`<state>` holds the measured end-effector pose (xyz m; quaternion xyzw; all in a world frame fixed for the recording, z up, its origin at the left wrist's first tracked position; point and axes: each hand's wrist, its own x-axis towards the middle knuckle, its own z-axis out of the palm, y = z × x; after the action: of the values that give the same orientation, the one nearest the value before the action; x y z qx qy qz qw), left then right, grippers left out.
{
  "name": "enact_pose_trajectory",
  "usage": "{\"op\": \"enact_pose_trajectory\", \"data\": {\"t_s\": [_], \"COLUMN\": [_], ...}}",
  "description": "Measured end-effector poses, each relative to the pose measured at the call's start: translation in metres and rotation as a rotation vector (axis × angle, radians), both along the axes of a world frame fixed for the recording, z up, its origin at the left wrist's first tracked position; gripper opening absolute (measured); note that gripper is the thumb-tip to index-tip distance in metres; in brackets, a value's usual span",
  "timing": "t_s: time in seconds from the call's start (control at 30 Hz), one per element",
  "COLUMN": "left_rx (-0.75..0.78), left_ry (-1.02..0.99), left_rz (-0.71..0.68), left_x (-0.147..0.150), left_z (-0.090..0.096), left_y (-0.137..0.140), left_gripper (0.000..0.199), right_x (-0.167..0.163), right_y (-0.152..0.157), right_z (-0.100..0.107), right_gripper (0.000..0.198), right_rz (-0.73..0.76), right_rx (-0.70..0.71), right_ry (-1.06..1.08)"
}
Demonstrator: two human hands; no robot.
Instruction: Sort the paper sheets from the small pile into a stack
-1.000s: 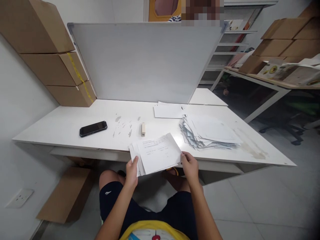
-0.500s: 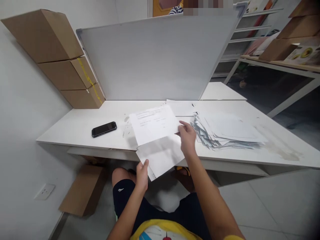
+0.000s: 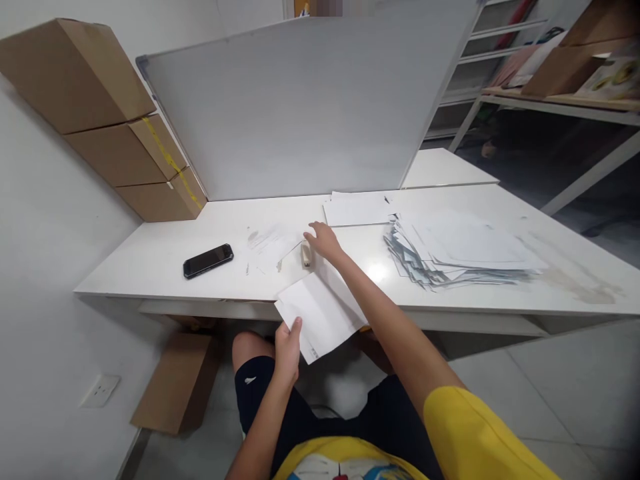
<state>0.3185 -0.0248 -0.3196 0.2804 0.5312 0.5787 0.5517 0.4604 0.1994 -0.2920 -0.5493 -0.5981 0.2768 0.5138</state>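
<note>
My left hand (image 3: 287, 343) is closed on the lower left edge of white paper sheets (image 3: 323, 313), thumb on top. They extend over the desk's front edge, with a small printed mark at the bottom corner. My forearm hides their right side. My right hand (image 3: 324, 241) reaches over the desk with its fingers stretched out and apart. Just beside its fingers lies a small beige object, perhaps a stapler (image 3: 307, 255); whether they touch, I cannot tell.
A black phone (image 3: 208, 261) lies left on the white desk (image 3: 240, 283). A thick paper stack (image 3: 465, 250) sits at the right, and flat sheets (image 3: 357, 209) lie near the upright whiteboard (image 3: 310, 107). Cardboard boxes (image 3: 115, 153) are stacked at the left wall.
My right hand has left the printed sheet and moved left and forward to the beige object, which now shows. The printed side is out of sight. My left hand still holds the paper.
</note>
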Motion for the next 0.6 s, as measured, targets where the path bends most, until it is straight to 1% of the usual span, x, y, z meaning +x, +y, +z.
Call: {"op": "enact_pose_trajectory", "data": {"t_s": [0.07,0.13,0.17,0.23,0.27,0.3,0.37,0.47,0.53,0.6], "left_rx": [0.021,0.071,0.106,0.194,0.248,0.305,0.416,0.522,0.533,0.504], "left_ry": [0.063,0.159,0.216,0.335,0.389,0.435,0.496,0.517,0.507,0.511], "left_rz": [0.011,0.022,0.016,-0.023,-0.047,-0.064,-0.053,0.013,0.035,0.080], "left_x": [-0.011,-0.019,-0.021,-0.022,-0.021,-0.019,-0.015,-0.009,-0.005,0.002], "left_z": [-0.001,-0.002,-0.001,0.002,0.006,0.010,0.018,0.021,0.014,0.001], "left_y": [0.000,0.005,0.009,0.020,0.026,0.033,0.049,0.072,0.083,0.089], "left_gripper": [0.038,0.032,0.030,0.026,0.024,0.024,0.026,0.034,0.039,0.041], "right_x": [0.021,0.041,0.051,0.069,0.077,0.085,0.099,0.110,0.109,0.104], "right_y": [-0.028,-0.060,-0.075,-0.098,-0.106,-0.112,-0.121,-0.130,-0.136,-0.138], "right_z": [-0.014,-0.027,-0.032,-0.037,-0.036,-0.033,-0.020,0.001,0.005,-0.002], "right_gripper": [0.029,0.030,0.033,0.039,0.041,0.041,0.039,0.039,0.037,0.031], "right_rz": [-0.060,-0.101,-0.088,0.001,0.053,0.091,0.099,0.021,-0.024,-0.056], "right_rx": [0.022,-0.038,-0.091,-0.190,-0.216,-0.212,-0.113,0.083,0.115,0.074], "right_ry": [0.203,0.417,0.486,0.528,0.524,0.523,0.558,0.603,0.599,0.608]}}
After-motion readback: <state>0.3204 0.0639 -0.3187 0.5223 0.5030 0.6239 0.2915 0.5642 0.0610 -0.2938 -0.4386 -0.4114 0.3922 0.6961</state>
